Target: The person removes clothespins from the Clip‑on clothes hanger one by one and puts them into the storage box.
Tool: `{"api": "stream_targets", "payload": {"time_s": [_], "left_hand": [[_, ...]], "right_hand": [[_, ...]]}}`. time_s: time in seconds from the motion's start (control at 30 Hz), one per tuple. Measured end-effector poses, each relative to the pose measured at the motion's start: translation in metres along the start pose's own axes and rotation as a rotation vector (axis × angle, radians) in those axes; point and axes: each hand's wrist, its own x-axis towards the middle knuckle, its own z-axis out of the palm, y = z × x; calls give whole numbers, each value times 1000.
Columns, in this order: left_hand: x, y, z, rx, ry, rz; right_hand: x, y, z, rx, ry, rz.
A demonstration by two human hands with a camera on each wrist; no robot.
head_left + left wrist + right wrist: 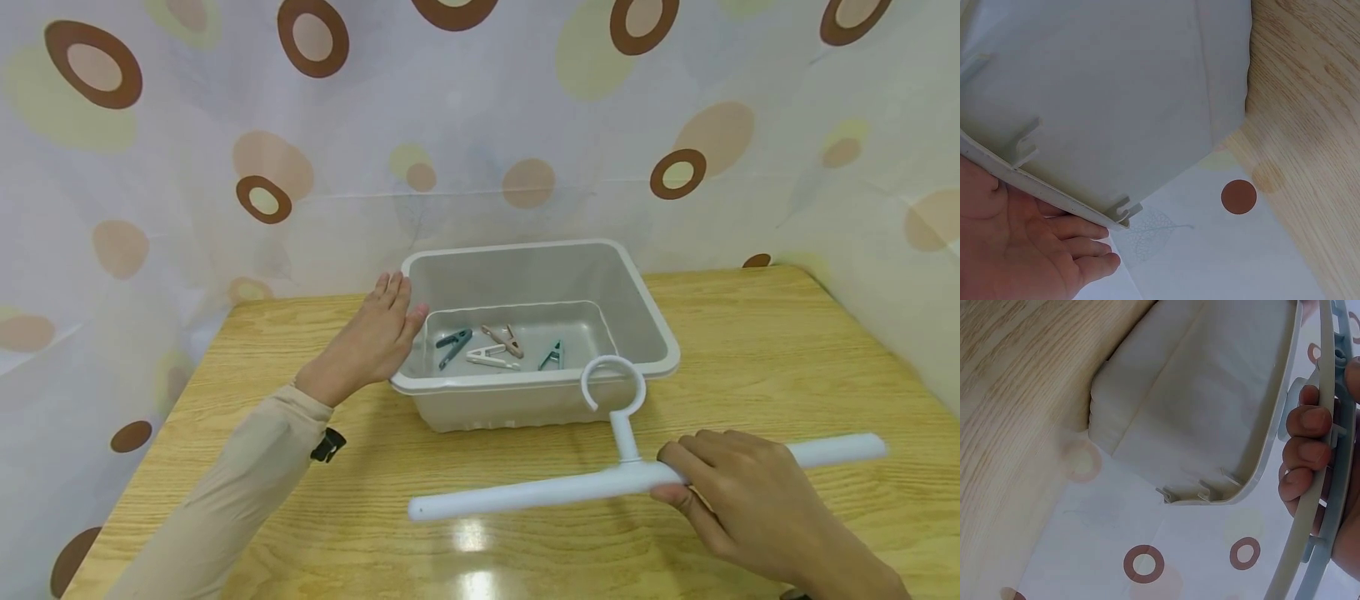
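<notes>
My left hand [378, 331] rests with straight fingers on the left rim of a grey plastic basin [517, 404]. In the left wrist view its palm lies against the underside of that rim. Several clothes pegs lie on the basin floor: a white peg [491, 358], a beige peg [504, 340] and dark teal ones [454, 347]. My right hand [750, 496] grips the bar of a white plastic hanger [525, 493], right of its neck. The hanger's round open hook points up and overlaps the basin's front right. In the right wrist view, fingers [1307, 453] curl around the double-railed bar.
Everything stands over a light wooden table [757, 350]. Behind and on both sides hangs a pale patterned cloth [465, 100] with brown and beige rings. A black buckle [328, 445] shows at the left sleeve.
</notes>
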Motion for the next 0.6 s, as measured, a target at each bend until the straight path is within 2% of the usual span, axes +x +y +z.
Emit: {"api": "stream_targets", "payload": {"time_s": [0.6], "left_hand": [[0, 0, 0, 5, -15, -11]], "right_hand": [[-4, -13, 4, 20, 4, -32]]}}
